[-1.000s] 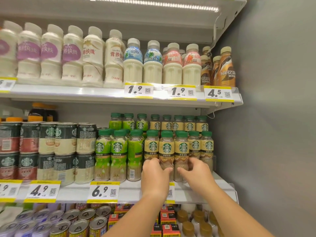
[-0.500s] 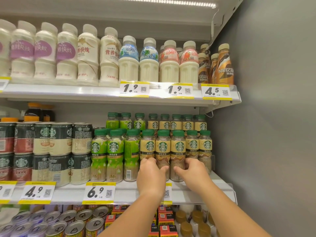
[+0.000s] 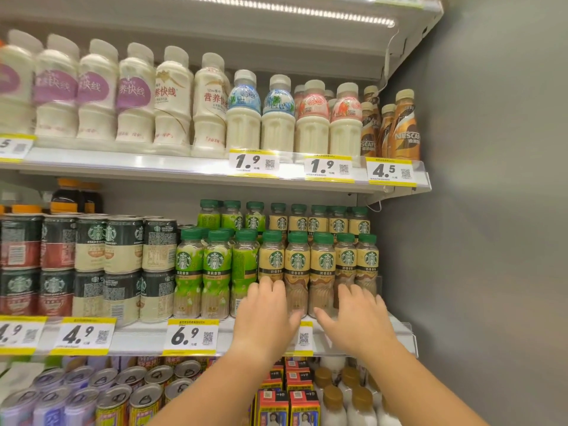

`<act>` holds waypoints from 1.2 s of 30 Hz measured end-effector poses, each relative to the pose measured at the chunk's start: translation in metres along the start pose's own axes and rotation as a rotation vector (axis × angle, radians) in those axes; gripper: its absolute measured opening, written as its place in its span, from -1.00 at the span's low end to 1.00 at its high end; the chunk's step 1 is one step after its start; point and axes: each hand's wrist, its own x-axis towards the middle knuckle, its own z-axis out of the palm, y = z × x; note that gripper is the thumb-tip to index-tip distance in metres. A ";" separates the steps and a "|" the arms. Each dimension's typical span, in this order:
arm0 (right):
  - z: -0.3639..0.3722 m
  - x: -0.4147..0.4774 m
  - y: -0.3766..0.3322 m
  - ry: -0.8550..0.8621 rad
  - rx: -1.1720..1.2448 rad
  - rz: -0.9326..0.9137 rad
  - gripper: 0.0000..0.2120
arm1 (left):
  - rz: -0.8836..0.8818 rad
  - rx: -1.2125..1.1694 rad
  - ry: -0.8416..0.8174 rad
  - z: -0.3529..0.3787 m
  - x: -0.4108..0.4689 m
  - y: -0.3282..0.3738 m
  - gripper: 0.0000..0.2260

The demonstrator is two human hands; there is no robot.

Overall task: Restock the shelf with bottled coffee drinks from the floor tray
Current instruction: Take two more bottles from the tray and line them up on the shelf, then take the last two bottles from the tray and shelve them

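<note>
Tan-labelled Starbucks coffee bottles (image 3: pixel 296 262) with green caps stand in a front row on the middle shelf (image 3: pixel 138 336), more rows behind them. My left hand (image 3: pixel 264 315) rests with spread fingers against the base of the leftmost tan bottle (image 3: pixel 272 259). My right hand (image 3: pixel 358 318) lies with fingers apart against the base of the fourth tan bottle (image 3: pixel 345 259). Neither hand is wrapped around a bottle. The two middle bottles stand free between my thumbs. The floor tray is out of view.
Green-labelled Starbucks bottles (image 3: pixel 215 265) stand left of the tan ones, stacked cans (image 3: pixel 92 250) further left. The upper shelf holds milk drinks (image 3: pixel 246 118) and Nescafe bottles (image 3: pixel 404 130). Below are cans (image 3: pixel 123 395), cartons (image 3: pixel 289 401) and brown-capped bottles (image 3: pixel 344 404). A grey wall (image 3: pixel 491 241) closes the right side.
Both hands have loosened from the bottle bases and spread apart, the right one shifting right. The tan bottles stay in their row.
</note>
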 end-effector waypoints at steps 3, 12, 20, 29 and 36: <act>-0.004 -0.018 0.000 -0.011 -0.068 -0.031 -0.22 | 0.110 0.100 -0.057 -0.004 -0.012 -0.014 -0.35; 0.008 -0.106 -0.022 0.025 -0.157 -0.036 -0.18 | 0.315 0.101 -0.149 -0.003 -0.083 -0.059 -0.20; 0.077 -0.216 -0.054 -0.056 -0.118 0.043 -0.22 | 0.428 -0.048 -0.237 0.040 -0.186 -0.089 -0.18; 0.176 -0.340 -0.071 -0.340 -0.102 0.139 -0.20 | 0.459 -0.156 -0.577 0.114 -0.325 -0.143 -0.23; 0.263 -0.440 -0.077 -0.657 -0.087 0.099 -0.29 | 0.467 -0.289 -0.961 0.172 -0.450 -0.187 -0.45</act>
